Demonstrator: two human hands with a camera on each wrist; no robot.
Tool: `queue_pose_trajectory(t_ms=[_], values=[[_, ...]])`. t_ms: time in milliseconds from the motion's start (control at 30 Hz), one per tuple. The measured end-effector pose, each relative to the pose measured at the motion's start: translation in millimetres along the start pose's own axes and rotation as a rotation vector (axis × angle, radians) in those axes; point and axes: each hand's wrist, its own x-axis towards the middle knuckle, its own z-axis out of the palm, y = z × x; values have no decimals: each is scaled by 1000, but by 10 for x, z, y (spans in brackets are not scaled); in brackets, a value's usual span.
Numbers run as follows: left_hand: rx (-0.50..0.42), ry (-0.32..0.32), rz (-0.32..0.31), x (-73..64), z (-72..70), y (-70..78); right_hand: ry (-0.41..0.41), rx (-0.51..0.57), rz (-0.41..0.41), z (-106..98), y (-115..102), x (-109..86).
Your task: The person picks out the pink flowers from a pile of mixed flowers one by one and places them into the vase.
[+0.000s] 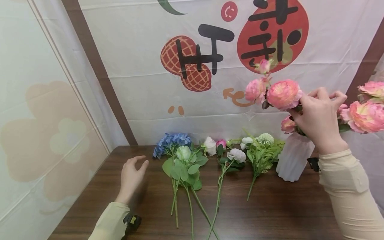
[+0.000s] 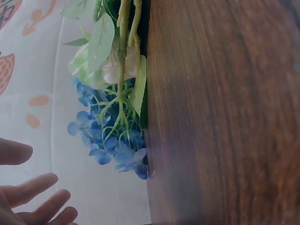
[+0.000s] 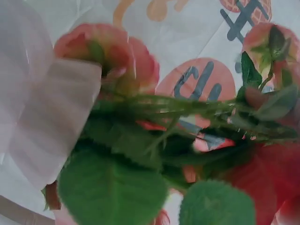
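Note:
My right hand (image 1: pixel 322 118) pinches a pink artificial peony (image 1: pixel 284 94) just behind its bloom, thumb and index finger meeting at the stem. Below it stands a white ribbed vase (image 1: pixel 294 158), tilted slightly, with pink flowers rising from its mouth. Seen from the right wrist, the vase's pale rim (image 3: pixel 70 108) is at left, and green leaves (image 3: pixel 112 187) and stems spread from it. More pink blooms (image 1: pixel 366 115) lean out to the right. My left hand (image 1: pixel 132 178) hovers with relaxed fingers over the table's left side, near a blue hydrangea (image 1: pixel 172 143), holding nothing.
On the brown wooden table (image 1: pixel 270 216) lie a pale green rose (image 1: pixel 183 153), a white rose (image 1: pixel 210 146), a whitish bloom (image 1: pixel 236 155) on a long stem and a green sprig (image 1: pixel 264 156). A printed cloth (image 1: pixel 135 83) hangs behind.

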Motion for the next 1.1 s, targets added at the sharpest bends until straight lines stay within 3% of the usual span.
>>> queue_pose_trajectory(t_ms=[233,433,633,767,1100], values=[[-1,-2,-13,8,-1,-7,-36,-51,36,41,-43,-36],[7,2,-14,5,-13,2,-12,-96,60,21,-83,-39],[10,-1,-9,5,-29,14,-47,-142,227,-32,-104,-62],[8,-6,-14,8,-41,26,-84,-159,294,-42,-92,-84],[6,-12,-16,2,-44,11,-110,-170,316,-32,-62,-109]])
